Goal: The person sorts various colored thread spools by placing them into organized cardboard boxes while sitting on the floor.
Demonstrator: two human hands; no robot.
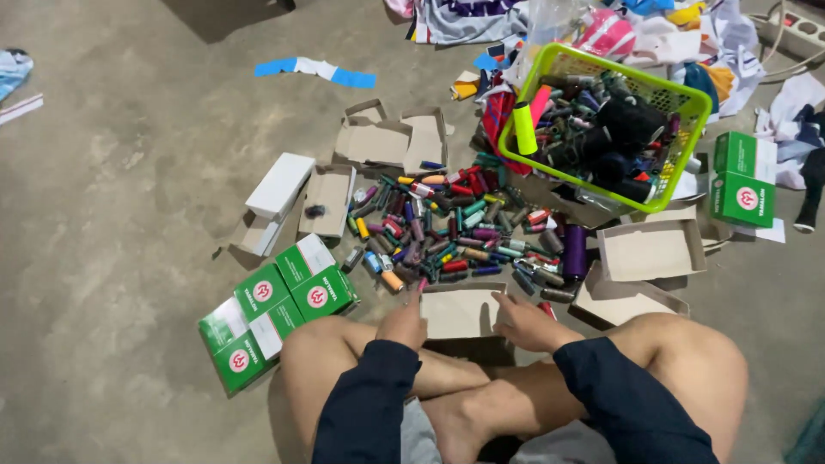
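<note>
Head view: an open box (460, 311) is touched at its edges by the left hand (404, 325) and right hand (526, 322), fingers loose, nothing gripped. It lies on the floor (129, 172) beside the spools (455, 232). It is best held steady while spools are laid in straight.

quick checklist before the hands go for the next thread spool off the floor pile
1. Left hand free: ok, it rests at the open cardboard box's left edge and nothing shows in it.
2. Right hand free: cannot tell, fingers curl at the box's right edge.
3. Box ready to fill: ok, it sits open between the hands with bare card showing.
4. Spools in reach: ok, the pile of thread spools lies just beyond the box.
5. Spare boxes: ok, two open cardboard trays lie to the right.
6. Green basket stable: not ok, it sits tilted over the pile, full of spools.
</note>
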